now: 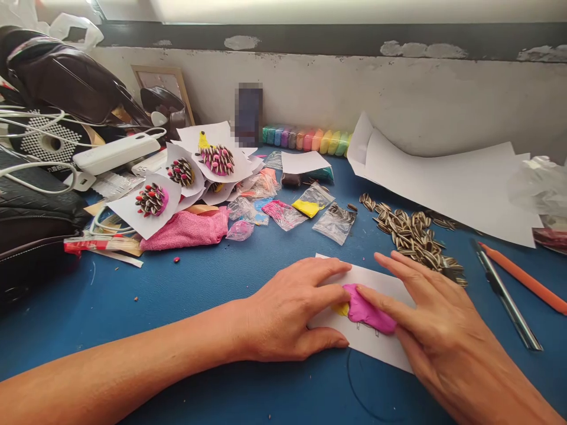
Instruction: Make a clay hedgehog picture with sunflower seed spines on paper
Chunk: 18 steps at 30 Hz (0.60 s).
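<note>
Flat, unclenched fingers of both the left hand (pixel 287 313) and right hand (pixel 438 319) press soft pink clay (pixel 370 310) onto a paper card (pixel 381 348); it looks pliable, best worked from its edges.

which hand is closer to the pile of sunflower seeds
Right. The right hand lies just below the pile of sunflower seeds, its fingertips near the pile's lower edge. The left hand rests farther left, across the white card.

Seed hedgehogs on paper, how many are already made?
3. One pink seed hedgehog sits nearest, above the pink towel; a second is just behind it; a third, with a yellow head, is farthest back. More may hide under the stacked papers.
</note>
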Tool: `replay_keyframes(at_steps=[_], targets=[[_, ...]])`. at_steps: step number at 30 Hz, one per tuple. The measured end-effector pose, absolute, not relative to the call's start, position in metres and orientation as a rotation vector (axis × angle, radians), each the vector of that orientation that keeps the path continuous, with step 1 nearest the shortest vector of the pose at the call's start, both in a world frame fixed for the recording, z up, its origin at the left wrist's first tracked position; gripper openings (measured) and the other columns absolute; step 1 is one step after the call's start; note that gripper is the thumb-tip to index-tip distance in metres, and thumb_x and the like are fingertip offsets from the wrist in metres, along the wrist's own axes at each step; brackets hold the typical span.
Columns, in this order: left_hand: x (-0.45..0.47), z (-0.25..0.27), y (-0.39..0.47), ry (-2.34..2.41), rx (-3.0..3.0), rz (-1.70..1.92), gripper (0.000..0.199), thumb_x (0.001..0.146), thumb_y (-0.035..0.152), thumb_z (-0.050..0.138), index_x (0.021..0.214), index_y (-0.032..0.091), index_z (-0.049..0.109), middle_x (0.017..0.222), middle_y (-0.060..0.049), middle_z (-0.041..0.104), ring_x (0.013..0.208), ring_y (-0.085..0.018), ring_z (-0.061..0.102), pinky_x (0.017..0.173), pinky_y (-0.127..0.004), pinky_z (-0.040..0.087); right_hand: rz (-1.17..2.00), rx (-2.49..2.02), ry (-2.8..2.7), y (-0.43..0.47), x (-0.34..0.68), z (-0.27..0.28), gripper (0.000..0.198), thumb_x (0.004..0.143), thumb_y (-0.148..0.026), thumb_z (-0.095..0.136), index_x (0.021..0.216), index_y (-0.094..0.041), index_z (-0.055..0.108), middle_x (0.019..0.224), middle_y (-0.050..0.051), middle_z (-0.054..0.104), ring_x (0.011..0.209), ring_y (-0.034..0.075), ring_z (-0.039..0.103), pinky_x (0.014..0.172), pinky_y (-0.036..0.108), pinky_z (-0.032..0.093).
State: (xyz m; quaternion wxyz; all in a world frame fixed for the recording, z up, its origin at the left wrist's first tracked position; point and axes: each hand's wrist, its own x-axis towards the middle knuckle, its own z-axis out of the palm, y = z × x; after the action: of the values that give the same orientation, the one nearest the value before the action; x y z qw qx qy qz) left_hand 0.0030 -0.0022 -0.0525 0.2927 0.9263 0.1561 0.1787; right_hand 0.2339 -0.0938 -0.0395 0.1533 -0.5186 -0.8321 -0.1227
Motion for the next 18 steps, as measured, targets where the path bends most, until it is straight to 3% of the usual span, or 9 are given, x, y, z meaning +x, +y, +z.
replay_keyframes(at_steps=[12,18], targets=[[0.003,-0.052,-0.002,0.405,2.454,0.477,0.044,0.087,0.038,0.076,0.122,0.014,0.065,0.145,-0.018,0.054,0.139,-0.031,0.047,0.118,-0.045,0.035,-0.306,-1.554,-2.376,-0.103,0.24,-0.044,0.053,0.085,0.0,0.043,0.126,-0.025,0.066,0.144,0.017,0.053,0.135,0.036,0.049,0.097,0.057,0.049],[0.004,-0.051,-0.001,0.4,2.45,0.473,0.042,0.087,0.038,0.075,0.12,0.013,0.065,0.143,-0.018,0.055,0.138,-0.031,0.048,0.119,-0.045,0.034,-0.278,-1.593,-2.326,-0.103,0.242,-0.046,0.048,0.087,-0.003,0.043,0.121,-0.025,0.069,0.141,0.015,0.056,0.133,0.034,0.052,0.097,0.056,0.051]])
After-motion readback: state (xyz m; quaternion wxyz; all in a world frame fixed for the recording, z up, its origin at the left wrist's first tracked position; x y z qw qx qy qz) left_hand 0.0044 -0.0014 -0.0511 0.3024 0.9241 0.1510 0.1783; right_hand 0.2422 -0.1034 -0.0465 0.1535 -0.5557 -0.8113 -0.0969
